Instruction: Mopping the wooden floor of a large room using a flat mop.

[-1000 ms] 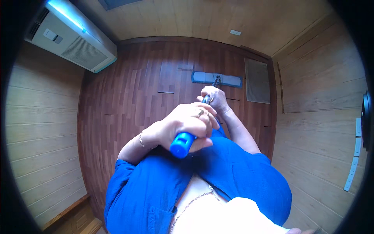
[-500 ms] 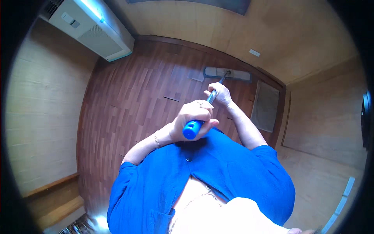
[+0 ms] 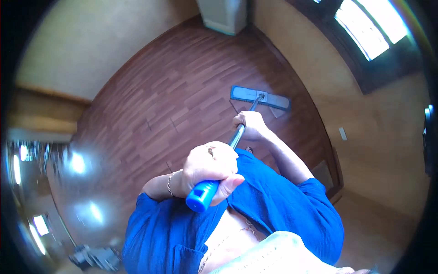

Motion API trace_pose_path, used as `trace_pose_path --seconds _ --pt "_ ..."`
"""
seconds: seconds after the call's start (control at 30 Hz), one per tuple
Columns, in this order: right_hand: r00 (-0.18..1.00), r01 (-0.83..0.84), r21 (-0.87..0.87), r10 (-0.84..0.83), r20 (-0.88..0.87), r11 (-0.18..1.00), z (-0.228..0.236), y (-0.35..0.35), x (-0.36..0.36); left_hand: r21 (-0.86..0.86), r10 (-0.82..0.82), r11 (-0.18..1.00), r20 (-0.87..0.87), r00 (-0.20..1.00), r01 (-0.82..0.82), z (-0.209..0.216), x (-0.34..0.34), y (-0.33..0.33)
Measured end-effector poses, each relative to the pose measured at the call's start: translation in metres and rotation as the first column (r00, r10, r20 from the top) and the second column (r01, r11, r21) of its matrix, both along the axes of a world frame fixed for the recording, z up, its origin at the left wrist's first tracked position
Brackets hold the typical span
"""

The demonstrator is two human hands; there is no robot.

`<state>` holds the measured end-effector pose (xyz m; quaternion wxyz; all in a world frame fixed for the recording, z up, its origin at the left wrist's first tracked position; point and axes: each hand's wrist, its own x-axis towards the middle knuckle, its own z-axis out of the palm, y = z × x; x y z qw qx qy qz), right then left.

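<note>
A flat mop [image 3: 246, 94] lies with its wide blue-edged head on the wooden floor, and its metal pole slants up toward my chest. My left hand [image 3: 212, 166] is wrapped round the upper end, just above the pole's blue plastic grip end [image 3: 201, 196]; a ring and a bracelet show on it. Farther down the pole, my right hand [image 3: 250, 124] is closed round the metal part. Both hands are in front of my blue shirt.
Beyond the mop head stands the base of a white floor-standing unit [image 3: 223, 18] in the far corner. A wooden wall with a socket plate [image 3: 342, 134] and a window [image 3: 369, 27] runs along the right. A grey mat [image 3: 323, 176] lies by that wall. At lower left is a grey object [image 3: 96, 258].
The view has swung left, bringing the window in. The mop head has moved along the floor away from the mat, toward the white unit. Both hands keep their hold; the left sits lower in view.
</note>
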<state>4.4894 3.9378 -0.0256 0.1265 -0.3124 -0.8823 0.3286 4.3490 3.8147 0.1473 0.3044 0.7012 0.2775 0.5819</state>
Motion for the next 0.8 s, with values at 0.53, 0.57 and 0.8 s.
trace_pose_path --seconds 0.53,0.57,0.8 --pt "0.389 -0.921 -0.035 0.921 -0.023 0.388 0.010 -0.144 -0.301 0.218 0.346 0.921 -0.081 0.935 -0.322 0.001 -0.163 -0.189" --pt "0.355 -0.935 -0.037 0.934 -0.041 0.354 0.009 -0.163 -0.316 0.247 0.403 0.898 -0.127 0.906 -0.365 0.003 -0.173 -0.205" --pt "0.158 -0.982 -0.095 0.987 0.040 0.161 0.012 -0.244 -0.423 0.388 0.837 0.537 -0.135 0.530 -0.749 -0.011 -0.228 -0.274"
